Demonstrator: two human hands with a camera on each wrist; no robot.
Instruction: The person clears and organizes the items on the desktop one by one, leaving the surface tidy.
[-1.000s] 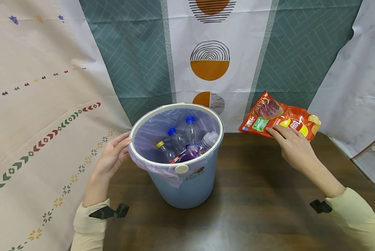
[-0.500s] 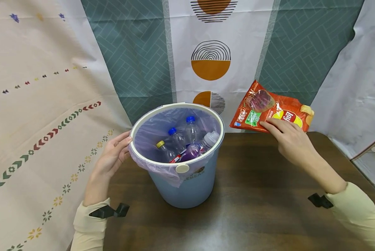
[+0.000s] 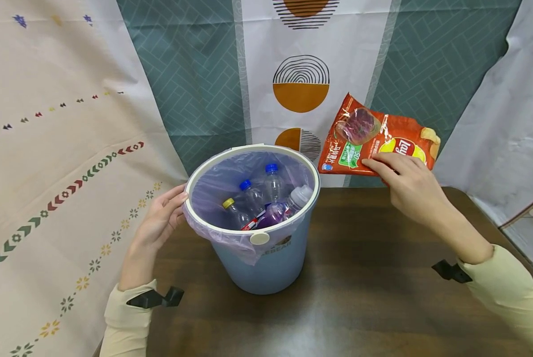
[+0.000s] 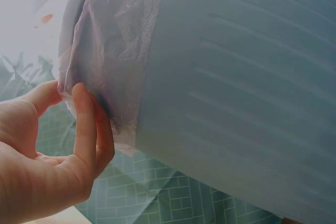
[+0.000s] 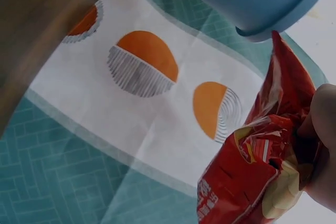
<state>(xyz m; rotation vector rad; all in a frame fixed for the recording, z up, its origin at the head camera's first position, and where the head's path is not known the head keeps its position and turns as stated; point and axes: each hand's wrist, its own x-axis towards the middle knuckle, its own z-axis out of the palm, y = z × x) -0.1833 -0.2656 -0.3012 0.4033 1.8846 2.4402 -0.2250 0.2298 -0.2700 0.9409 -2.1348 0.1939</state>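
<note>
A blue trash can (image 3: 266, 270) with a cream rim stands on the table, lined with a thin purple plastic bag (image 3: 208, 191). My left hand (image 3: 159, 218) pinches the rim and liner at the left side; the left wrist view shows the thumb on the rim and the fingers (image 4: 86, 124) against the outside. To the right of the can, my right hand (image 3: 411, 188) holds a red chip bag (image 3: 360, 134) in the air by its lower edge. Seen from the right wrist, the chip bag (image 5: 247, 177) looks creased, and the hand's grip is partly cut off.
Several clear plastic bottles, among them a blue-capped bottle (image 3: 273, 186) and a yellow-capped bottle (image 3: 236, 213), lie inside the can. The brown wooden table (image 3: 360, 297) reaches back to a patterned curtain (image 3: 195, 74). A cream cloth (image 3: 70, 173) hangs on the left.
The right hand has raised the chip bag and brought it leftward, closer to the can. The left hand stays on the rim, and the can has not moved.
</note>
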